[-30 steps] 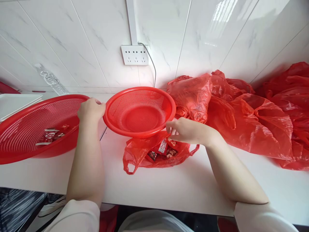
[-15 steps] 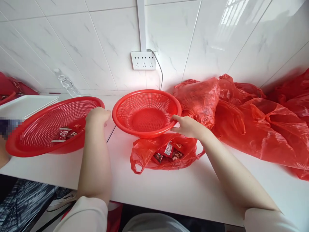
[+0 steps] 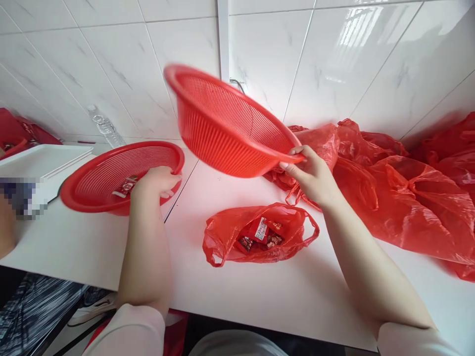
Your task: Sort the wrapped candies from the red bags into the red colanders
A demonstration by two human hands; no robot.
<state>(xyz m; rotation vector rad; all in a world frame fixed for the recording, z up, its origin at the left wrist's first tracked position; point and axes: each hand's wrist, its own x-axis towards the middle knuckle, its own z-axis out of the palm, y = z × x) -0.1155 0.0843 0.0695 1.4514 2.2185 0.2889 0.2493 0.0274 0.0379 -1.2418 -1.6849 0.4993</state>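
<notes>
My right hand (image 3: 313, 175) grips the rim of a red plastic colander (image 3: 222, 143), which hangs tilted above the table with its left side high. Nothing shows inside the part I can see. With my left hand (image 3: 158, 182) I hold the right rim of a second red colander (image 3: 85, 190), low over the table at the left. A few small red packets (image 3: 128, 185) lie in it. Between my forearms, an open red plastic bag (image 3: 222, 222) rests on the white table, with several small red and brown packets (image 3: 261, 232) inside.
Filled red plastic bags (image 3: 415, 198) crowd the table's right side against the tiled wall. At the back left stand a clear plastic bottle (image 3: 106, 127) and a white tray (image 3: 48, 158). Another person's arm (image 3: 6, 227) shows at the left edge.
My right hand has lifted the empty colander up off its place and tipped it. My left hand has drawn the other colander right, uncovering more of the tray.
</notes>
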